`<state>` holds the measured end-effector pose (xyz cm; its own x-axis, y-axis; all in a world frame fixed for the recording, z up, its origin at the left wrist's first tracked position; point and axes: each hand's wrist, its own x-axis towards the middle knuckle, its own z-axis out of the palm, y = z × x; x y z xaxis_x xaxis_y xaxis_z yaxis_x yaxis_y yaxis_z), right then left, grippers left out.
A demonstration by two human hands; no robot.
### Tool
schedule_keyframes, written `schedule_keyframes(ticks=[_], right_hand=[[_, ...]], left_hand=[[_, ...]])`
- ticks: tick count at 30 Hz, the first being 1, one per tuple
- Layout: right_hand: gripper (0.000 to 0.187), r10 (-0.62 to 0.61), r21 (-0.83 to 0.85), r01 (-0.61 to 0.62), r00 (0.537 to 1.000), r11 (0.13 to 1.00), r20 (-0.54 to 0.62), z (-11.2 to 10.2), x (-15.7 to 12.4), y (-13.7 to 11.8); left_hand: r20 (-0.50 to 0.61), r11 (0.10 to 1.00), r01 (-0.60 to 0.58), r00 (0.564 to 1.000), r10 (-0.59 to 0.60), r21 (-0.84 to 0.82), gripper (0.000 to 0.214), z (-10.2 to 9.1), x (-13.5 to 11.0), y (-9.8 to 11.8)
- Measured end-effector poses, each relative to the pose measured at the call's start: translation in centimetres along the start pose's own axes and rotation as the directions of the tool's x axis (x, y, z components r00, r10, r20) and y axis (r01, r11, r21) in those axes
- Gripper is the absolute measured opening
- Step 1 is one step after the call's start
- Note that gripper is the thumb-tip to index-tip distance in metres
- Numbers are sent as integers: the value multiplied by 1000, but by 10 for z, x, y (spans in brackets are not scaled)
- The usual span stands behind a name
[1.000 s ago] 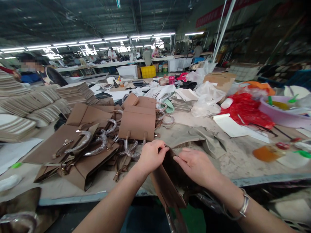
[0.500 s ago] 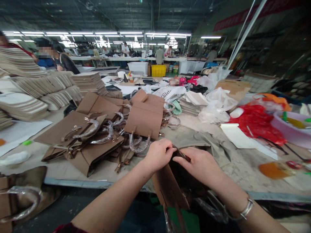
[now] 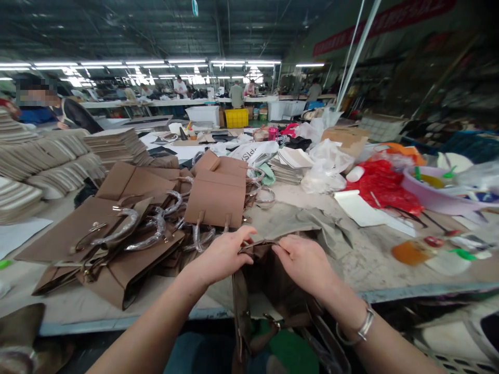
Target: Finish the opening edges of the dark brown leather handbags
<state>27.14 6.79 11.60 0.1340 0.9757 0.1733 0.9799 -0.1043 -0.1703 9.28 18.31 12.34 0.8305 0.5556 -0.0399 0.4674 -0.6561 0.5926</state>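
Note:
A brown bag (image 3: 268, 285) hangs over the near edge of the table (image 3: 374, 259), its mouth facing up. My left hand (image 3: 222, 254) pinches the left side of the bag's top rim. My right hand (image 3: 304, 265), with a silver bracelet on the wrist, grips the right side of the same rim. Both hands are closed on the bag and hold its opening between them. The bag's lower part and handles drop below the table edge.
A heap of several brown handbags (image 3: 156, 218) with plastic-wrapped handles lies left of my hands. Stacks of flat pieces (image 3: 50, 166) fill the far left. Red plastic (image 3: 384, 184), white bags (image 3: 327, 166) and a pink basin (image 3: 440, 187) sit right. Other people work at distant tables.
The view has shifted a little. My hands have moved slightly apart along the bag's rim, and the bag's mouth now lies wider and flatter between them.

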Motion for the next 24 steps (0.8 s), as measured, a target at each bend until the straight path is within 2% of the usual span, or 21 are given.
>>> schedule_keyframes(ticks=[6, 11, 15, 21, 24], right_hand=[[27, 69, 57, -68, 997, 996, -17, 4, -3, 3], [25, -11, 193, 16, 1000, 981, -29, 1, -8, 13], [29, -60, 178, 67, 997, 982, -46, -3, -3, 13], [16, -126, 74, 124, 992, 989, 20, -9, 13, 5], [19, -144, 54, 142, 989, 988, 30, -9, 17, 5]], left_hand=[[-70, 991, -131, 989, 130, -7, 39, 6, 4, 6], [-119, 983, -179, 976, 183, 46, 30, 7, 4, 5], [-119, 972, -215, 967, 225, 93, 33, 9, 7, 5], [-80, 973, -193, 976, 204, 128, 29, 10, 10, 7], [-119, 993, -78, 989, 89, 94, 31, 10, 8, 7]])
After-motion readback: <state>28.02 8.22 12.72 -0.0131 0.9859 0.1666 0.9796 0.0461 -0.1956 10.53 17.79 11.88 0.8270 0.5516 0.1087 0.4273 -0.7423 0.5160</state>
